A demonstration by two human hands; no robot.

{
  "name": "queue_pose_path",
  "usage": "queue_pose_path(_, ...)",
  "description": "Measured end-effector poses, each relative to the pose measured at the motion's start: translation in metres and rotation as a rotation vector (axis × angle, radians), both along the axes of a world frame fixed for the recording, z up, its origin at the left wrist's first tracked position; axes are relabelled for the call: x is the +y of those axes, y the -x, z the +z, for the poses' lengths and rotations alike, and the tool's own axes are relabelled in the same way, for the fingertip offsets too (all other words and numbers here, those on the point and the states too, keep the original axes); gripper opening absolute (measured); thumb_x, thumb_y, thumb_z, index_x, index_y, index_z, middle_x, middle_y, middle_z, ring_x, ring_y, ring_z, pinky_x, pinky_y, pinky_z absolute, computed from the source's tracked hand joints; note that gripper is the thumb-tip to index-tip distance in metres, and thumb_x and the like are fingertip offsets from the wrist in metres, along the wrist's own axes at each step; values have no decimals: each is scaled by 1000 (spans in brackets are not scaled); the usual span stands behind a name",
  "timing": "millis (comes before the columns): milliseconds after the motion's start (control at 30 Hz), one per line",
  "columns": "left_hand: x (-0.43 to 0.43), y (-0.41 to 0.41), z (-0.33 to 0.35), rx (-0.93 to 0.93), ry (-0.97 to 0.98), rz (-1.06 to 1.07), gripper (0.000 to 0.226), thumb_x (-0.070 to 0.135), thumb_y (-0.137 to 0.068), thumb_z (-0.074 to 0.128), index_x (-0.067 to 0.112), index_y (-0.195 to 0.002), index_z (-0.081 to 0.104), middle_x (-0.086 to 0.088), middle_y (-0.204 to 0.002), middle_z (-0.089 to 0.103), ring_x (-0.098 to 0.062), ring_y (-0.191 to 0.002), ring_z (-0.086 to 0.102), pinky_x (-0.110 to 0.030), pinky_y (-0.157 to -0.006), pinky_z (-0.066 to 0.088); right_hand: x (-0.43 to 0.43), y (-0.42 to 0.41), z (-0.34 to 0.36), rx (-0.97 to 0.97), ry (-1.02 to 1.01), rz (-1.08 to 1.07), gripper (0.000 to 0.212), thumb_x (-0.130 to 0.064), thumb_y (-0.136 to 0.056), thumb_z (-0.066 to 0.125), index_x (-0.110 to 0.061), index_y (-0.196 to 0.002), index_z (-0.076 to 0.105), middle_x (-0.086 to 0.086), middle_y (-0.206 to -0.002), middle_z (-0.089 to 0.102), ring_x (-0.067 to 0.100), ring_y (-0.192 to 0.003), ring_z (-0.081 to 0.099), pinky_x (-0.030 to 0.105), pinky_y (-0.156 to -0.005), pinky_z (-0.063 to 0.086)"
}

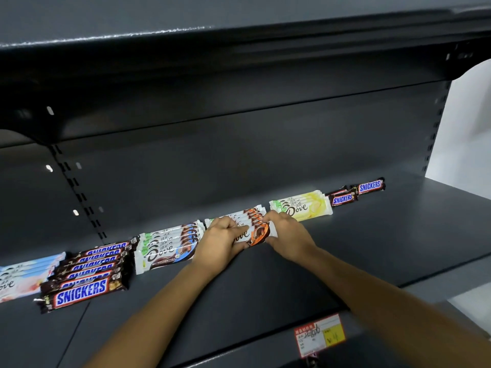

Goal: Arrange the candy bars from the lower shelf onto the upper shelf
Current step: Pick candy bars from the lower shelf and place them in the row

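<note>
Dark metal shelving fills the view, and along the back of the shelf [345, 261] runs a row of candy bars. Both hands close on the front orange-ended bar [253, 235] of a stack midway along the row: the left hand [221, 241] pinches its left end, the right hand [288, 236] its right. This looks like squaring up the stack. Next, presumably, both hands let go and fetch another bar.
</note>
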State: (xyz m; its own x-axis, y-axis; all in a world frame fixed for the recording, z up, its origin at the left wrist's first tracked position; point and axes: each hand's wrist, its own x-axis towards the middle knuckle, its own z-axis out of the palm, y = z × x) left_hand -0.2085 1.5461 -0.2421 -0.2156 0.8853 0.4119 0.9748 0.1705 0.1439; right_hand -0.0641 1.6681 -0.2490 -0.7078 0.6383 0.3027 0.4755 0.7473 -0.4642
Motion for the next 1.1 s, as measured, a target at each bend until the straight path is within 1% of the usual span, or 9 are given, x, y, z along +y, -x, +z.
queue_pose_path(100, -1, -2, 0, 69, -33, 30, 41, 34, -75, 74, 21, -114, 67, -2, -97, 62, -25, -94, 54, -33, -83, 46, 2, 1, -3, 24, -31, -5, 44, -23, -83, 66, -26, -123, 47, 4, -118, 55, 22, -106, 54, 35, -85, 47)
queue_pose_path(200, -4, -5, 2, 105, -22, 75, 42, 37, -78, 71, 21, -116, 64, -1, -105, 61, -25, -102, 52, -34, -89, 44, 3, 1, -4, 29, -42, -17, 43, -23, -83, 66, -27, -122, 48, 3, -116, 55, 21, -105, 54, 33, -83, 47)
queue_pose_path(267, -9, -4, 3, 103, 2, 113, 44, 38, -81, 66, 22, -121, 60, 1, -113, 58, -23, -108, 47, -32, -95, 40, 4, 0, -5, 39, -49, -25, 44, -23, -83, 66, -27, -123, 49, 2, -117, 53, 20, -107, 52, 32, -84, 46)
queue_pose_path(400, -19, -1, 5, 98, 60, 163, 43, 32, -84, 60, 24, -126, 55, 2, -121, 55, -22, -115, 43, -29, -98, 37, 5, 0, -7, 69, -48, -11, 45, -21, -81, 67, -24, -123, 51, 3, -119, 51, 20, -112, 48, 31, -87, 44)
queue_pose_path(500, -22, -4, 5, 95, 92, 173, 44, 28, -86, 57, 23, -130, 52, 2, -124, 52, -22, -116, 43, -30, -97, 38, 4, 0, -7, 62, -52, 2, 45, -20, -82, 66, -23, -124, 50, 5, -120, 52, 21, -113, 48, 32, -89, 44)
queue_pose_path(700, -23, -10, 7, 133, 156, 205, 44, 33, -90, 53, 22, -132, 48, 1, -125, 47, -22, -116, 39, -31, -104, 34, 4, -2, -6, 66, -43, 22, 48, -17, -83, 65, -19, -128, 51, 8, -122, 52, 23, -114, 49, 32, -92, 44)
queue_pose_path(800, -24, -12, 8, 100, 153, 212, 47, 35, -89, 55, 21, -133, 47, 1, -126, 46, -21, -118, 38, -30, -105, 33, 3, -3, -6, 67, -28, 28, 50, -16, -83, 65, -20, -130, 50, 8, -124, 52, 23, -115, 49, 32, -94, 43)
queue_pose_path(900, -29, -14, 12, 43, 110, 254, 57, 36, -85, 60, 19, -136, 42, 0, -128, 48, -22, -122, 37, -29, -102, 33, 2, -5, -6, 67, -19, 42, 56, -14, -81, 64, -21, -134, 46, 7, -126, 49, 23, -118, 46, 33, -97, 42)
queue_pose_path(1100, -52, -17, 21, 25, 18, 395, 38, 29, -84, 61, 17, -120, 55, -4, -117, 56, -25, -113, 46, -27, -92, 36, 0, -6, -5, 88, -37, 33, 57, -15, -80, 65, -20, -133, 45, 5, -124, 46, 20, -115, 45, 28, -93, 40)
